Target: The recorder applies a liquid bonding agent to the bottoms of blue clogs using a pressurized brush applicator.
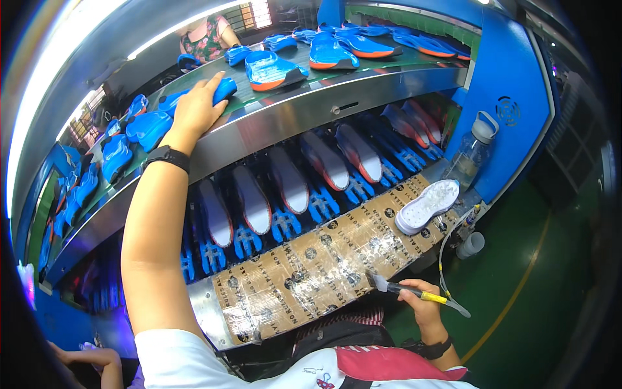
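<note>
My left hand is stretched out to the upper conveyor, its fingers wrapped over a blue shoe sole; much of that sole is hidden under the hand. My right hand grips a brush with a dark handle and a yellow band, and a thin clear tube runs up from its end. The bristles are just above the near edge of a cardboard-covered ledge. At the ledge's right end lies a white shoe sole, tilted, with its hollow side up.
Several blue soles with orange edges line the upper belt. Below, several grey-and-white shoe uppers lean on blue racks. A clear bottle and a white cup are at the right. Other people are at the far side and lower left.
</note>
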`<state>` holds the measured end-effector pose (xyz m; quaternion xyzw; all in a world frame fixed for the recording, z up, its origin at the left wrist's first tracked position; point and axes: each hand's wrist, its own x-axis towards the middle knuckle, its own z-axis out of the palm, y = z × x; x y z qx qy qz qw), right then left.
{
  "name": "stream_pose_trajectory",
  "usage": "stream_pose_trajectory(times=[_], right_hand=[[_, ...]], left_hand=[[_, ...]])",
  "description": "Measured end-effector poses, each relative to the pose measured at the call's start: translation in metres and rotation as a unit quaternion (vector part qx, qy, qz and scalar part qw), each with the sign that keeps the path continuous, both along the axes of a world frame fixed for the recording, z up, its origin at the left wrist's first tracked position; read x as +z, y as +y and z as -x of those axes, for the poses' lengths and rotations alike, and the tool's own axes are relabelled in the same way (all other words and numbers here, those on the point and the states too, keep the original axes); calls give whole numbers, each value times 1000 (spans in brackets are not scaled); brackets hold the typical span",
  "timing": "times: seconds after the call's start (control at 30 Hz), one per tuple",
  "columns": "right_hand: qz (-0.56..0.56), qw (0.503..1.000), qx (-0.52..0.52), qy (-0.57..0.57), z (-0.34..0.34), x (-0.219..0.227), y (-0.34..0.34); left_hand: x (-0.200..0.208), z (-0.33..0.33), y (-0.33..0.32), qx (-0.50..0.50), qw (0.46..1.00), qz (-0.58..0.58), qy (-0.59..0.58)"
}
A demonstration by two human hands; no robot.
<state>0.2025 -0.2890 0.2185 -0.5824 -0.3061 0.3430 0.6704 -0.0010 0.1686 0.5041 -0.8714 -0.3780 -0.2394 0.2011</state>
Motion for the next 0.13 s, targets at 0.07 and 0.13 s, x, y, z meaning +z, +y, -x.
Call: stream_pose_trajectory(times=[0.07, 0.13], right_hand=[[4, 1000, -5, -6, 0, -1, 0], [19, 999, -1, -37, 1, -4, -2]], left_hand=[[3, -10, -5, 24, 999, -25, 36], [12, -13, -11, 128, 982, -23, 138]])
